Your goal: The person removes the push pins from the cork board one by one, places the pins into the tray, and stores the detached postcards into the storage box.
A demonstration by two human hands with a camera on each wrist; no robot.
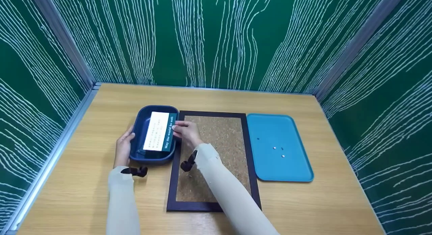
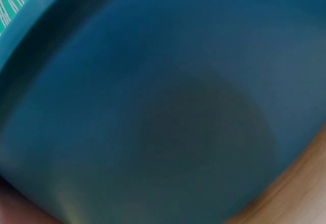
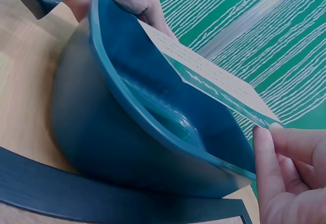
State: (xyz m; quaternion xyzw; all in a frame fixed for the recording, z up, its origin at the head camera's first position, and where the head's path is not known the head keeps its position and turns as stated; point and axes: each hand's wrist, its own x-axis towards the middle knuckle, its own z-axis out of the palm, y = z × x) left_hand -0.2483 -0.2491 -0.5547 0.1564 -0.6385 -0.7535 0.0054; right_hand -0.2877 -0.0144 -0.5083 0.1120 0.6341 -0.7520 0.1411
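Observation:
Between thumb and fingers, my right hand (image 1: 188, 131) pinches the edge of a white and green printed card (image 1: 158, 131). The card slants over a deep blue basin (image 1: 150, 158), and its green band reads "May the world be soft". At the basin's left rim, my left hand (image 1: 124, 145) grips the side. In the right wrist view, the basin (image 3: 127, 142) has something clear and shiny (image 3: 168, 117) inside, partly under the card (image 3: 214, 76). The basin's outer wall (image 2: 178, 81) fills most of the left wrist view.
A cork board (image 1: 216, 144) with a dark frame lies flat right of the basin, under my right forearm. Beyond it is a light blue tray (image 1: 283, 127) holding several tiny pieces. Green walls with white lines enclose the wooden table (image 1: 337, 194).

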